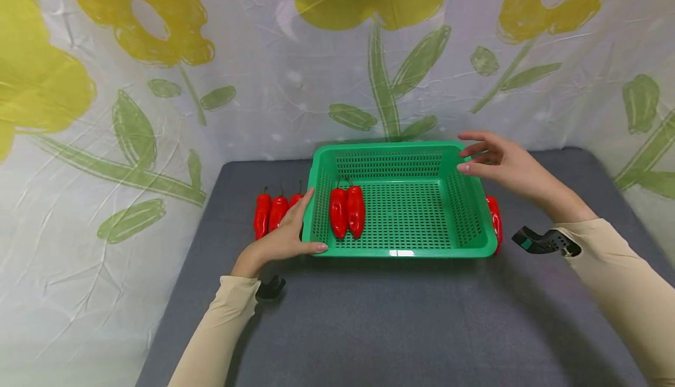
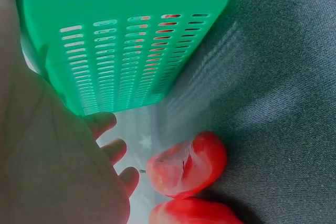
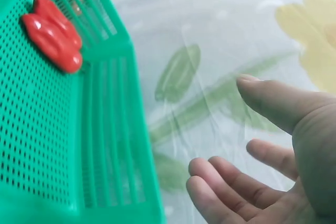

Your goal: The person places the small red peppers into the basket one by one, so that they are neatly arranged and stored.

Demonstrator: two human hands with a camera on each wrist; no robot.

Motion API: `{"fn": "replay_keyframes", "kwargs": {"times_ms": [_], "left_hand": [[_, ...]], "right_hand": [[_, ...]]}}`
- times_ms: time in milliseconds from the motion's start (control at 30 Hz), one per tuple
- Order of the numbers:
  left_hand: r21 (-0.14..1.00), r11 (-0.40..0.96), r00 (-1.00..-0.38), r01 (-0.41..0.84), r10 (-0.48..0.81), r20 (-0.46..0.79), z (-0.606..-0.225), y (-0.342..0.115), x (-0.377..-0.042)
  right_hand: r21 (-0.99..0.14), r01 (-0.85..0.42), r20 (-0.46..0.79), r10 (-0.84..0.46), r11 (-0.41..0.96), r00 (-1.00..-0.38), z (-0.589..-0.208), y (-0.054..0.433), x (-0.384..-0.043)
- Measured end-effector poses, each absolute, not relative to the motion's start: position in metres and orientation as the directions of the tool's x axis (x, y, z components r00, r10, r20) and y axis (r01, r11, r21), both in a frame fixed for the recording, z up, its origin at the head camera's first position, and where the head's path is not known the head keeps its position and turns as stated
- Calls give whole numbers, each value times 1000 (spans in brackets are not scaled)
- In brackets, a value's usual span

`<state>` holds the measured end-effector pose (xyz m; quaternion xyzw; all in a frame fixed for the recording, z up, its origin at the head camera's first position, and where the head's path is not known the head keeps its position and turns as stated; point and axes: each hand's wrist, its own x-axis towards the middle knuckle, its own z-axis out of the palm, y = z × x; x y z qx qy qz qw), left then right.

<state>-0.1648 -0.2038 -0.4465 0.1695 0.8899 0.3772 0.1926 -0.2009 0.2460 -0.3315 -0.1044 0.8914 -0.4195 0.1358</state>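
A green plastic basket [image 1: 401, 252] with slotted walls stands on the grey cloth. Two red peppers [image 1: 348, 211] lie side by side at its left end, stems pointing away. My left hand [image 1: 282, 237] rests against the basket's near left corner, the thumb along the front rim and the fingers stretched along the left side. Just beyond that hand, three red peppers [image 1: 262, 216] lie in a row, partly covered by it. My right hand [image 1: 501, 161] hovers by the basket's far right corner with fingers spread and loosely bent, holding nothing, as the right wrist view confirms.
Another red pepper [image 1: 494, 223] lies against the basket's right outer wall, partly hidden by it. A white curtain [image 1: 253, 82] printed with yellow flowers hangs behind the table [image 1: 390, 322]. Dark straps [image 1: 543, 240] sit at both wrists.
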Motion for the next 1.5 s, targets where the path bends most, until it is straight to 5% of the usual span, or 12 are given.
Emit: {"fn": "replay_keyframes", "kwargs": {"times_ms": [467,1067,1500], "left_hand": [[736,660,-868,151,445,-221,-447,-204,-164],[733,665,-866,146,445,-230,-447,-204,-165],[739,655,-865,160,453,-215,-450,-205,-166]], "right_hand": [[-757,-37,-71,-138,653,-988,-377,301,-182],[-729,-73,-135,-248,681,-959,-459,325,-176],[-698,-83,-145,-253,712,-956,-477,326,-180]]}}
